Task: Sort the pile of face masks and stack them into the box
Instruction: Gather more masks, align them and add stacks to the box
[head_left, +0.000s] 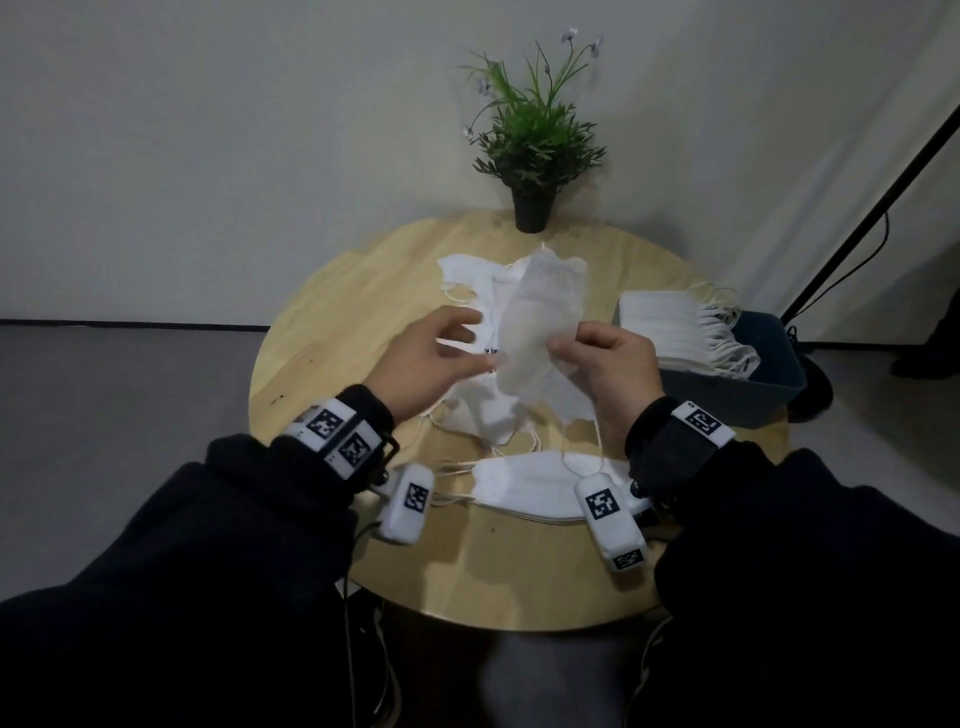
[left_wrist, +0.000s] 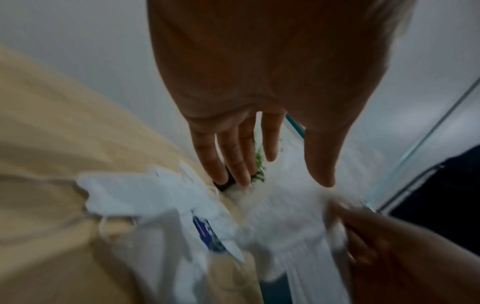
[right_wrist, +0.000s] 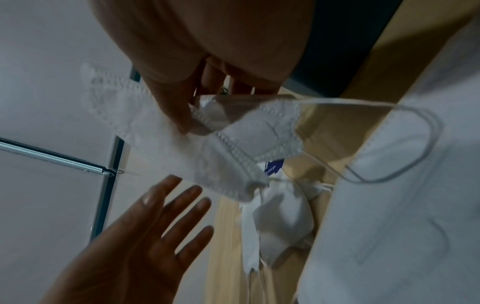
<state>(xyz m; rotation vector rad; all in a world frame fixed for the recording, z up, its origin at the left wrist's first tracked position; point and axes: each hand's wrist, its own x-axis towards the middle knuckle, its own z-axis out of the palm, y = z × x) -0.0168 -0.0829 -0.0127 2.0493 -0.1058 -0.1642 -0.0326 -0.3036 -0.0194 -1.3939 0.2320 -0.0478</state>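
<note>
Sleeves: dark, with white tag-marked bands at both wrists, nearest the camera.
Folded stack: flat white masks (head_left: 530, 486) lie on the worktop (head_left: 332, 312) just ahead of the wrists, ear loops trailing left.
Right hand (head_left: 605, 366): its grip is clamped on the held mask (head_left: 540, 322), thumb and fingers pinching the mask's right edge; the right wrist view shows the thumb pressed on the stitched seam and one ear loop (right_wrist: 405, 144) hanging free.
Left hand (head_left: 421, 364): its grip is apart, fingers spread and loose, just beside the held mask's left edge; whether it touches cannot be told.
Held mask: lifted above the worktop, standing roughly upright, between the two hands.
Loose pile (head_left: 478, 291): jumbled white masks on the worktop under and beyond the hands, one with a blue printed patch.
Box (head_left: 769, 384): dark blue, at the worktop's right edge, with a neat stack of masks (head_left: 670, 327) in it.
Potted plant (head_left: 535, 150): at the far edge, against the wall.
</note>
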